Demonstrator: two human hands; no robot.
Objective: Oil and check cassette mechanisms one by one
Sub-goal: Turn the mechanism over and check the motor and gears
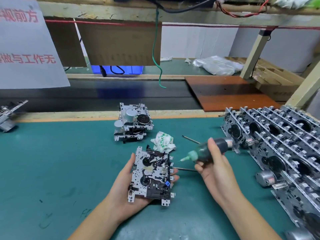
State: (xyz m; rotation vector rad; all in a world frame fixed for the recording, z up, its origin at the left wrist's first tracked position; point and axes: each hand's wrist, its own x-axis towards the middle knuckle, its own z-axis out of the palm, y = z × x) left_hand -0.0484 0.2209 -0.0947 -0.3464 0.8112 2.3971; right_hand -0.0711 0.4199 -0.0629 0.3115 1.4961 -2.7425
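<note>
A cassette mechanism [151, 174], a silver metal plate with black parts and two spindles facing up, lies in my left hand [121, 191], whose thumb and fingers curl round its edges above the green mat. My right hand [213, 168] grips a dark oil bottle [206, 152] with a pale green needle nozzle. The nozzle tip points left, just off the mechanism's upper right edge and apart from it. A thin metal rod [186, 169] sticks out leftwards from under my right hand.
A small stack of mechanisms [132, 124] with silver motors sits at the mat's far edge. A crumpled white-green cloth [163, 141] and a thin pin [190, 139] lie beside it. Several rows of mechanisms [277, 146] fill the right side. A dark conveyor belt [103, 97] runs behind.
</note>
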